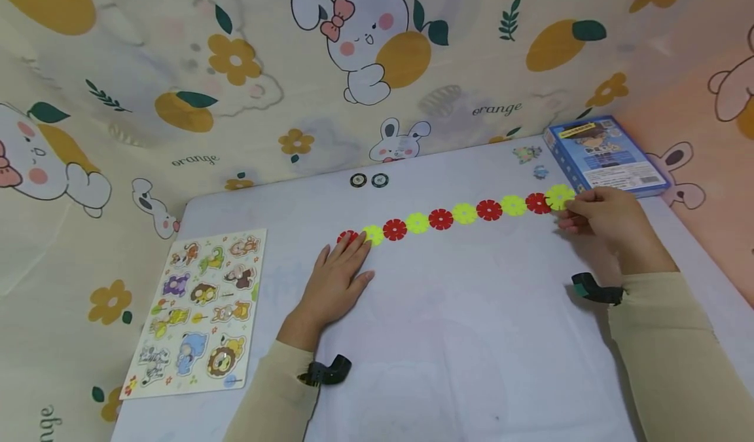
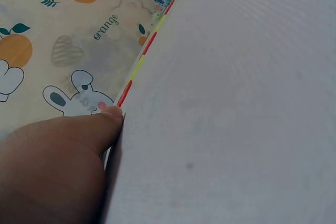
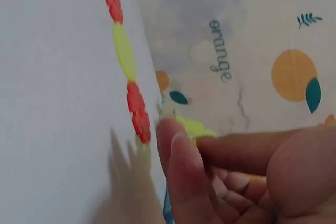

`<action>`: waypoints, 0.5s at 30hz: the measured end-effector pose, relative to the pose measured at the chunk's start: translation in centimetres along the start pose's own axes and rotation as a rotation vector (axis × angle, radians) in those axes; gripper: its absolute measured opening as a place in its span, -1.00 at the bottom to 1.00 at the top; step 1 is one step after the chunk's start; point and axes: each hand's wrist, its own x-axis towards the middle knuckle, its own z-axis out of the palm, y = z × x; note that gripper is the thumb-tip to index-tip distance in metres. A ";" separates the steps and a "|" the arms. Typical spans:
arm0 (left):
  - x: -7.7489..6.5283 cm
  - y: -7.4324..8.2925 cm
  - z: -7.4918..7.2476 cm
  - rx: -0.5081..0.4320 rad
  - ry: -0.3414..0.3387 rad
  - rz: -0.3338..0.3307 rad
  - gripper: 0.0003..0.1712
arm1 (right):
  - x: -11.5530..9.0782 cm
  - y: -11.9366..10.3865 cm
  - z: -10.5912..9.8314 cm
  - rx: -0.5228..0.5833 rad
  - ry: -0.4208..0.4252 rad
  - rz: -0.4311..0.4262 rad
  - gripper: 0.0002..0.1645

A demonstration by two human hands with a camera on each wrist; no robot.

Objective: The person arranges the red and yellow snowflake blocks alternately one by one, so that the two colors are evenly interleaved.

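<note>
A row of red and yellow-green flower-shaped plastic discs runs across the white table, alternating in colour. My left hand lies with its fingers over the row's left end, partly hiding a red disc and touching the edge of the yellow-green one beside it. At the right end my right hand pinches a yellow-green disc between thumb and finger, just beside the last red disc. From the right wrist, that pinched disc looks raised and tilted, mostly hidden behind the fingertips.
A blue box stands at the back right, with small coloured pieces to its left. Two dark round tokens lie near the back edge. An animal picture board occupies the left side. Patterned cloth hangs behind the table.
</note>
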 end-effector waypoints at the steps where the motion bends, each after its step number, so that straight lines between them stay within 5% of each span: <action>1: 0.0 0.0 0.0 0.003 0.001 0.001 -0.28 | 0.0 0.2 -0.2 0.004 0.019 0.006 -0.45; 10: 0.0 -0.1 0.4 0.009 0.010 0.003 -0.28 | 0.0 0.9 0.2 -0.150 0.156 0.053 -0.46; 15: 0.0 -0.2 0.4 -0.002 0.016 0.009 -0.28 | 0.0 0.9 0.1 -0.295 0.155 0.059 -0.44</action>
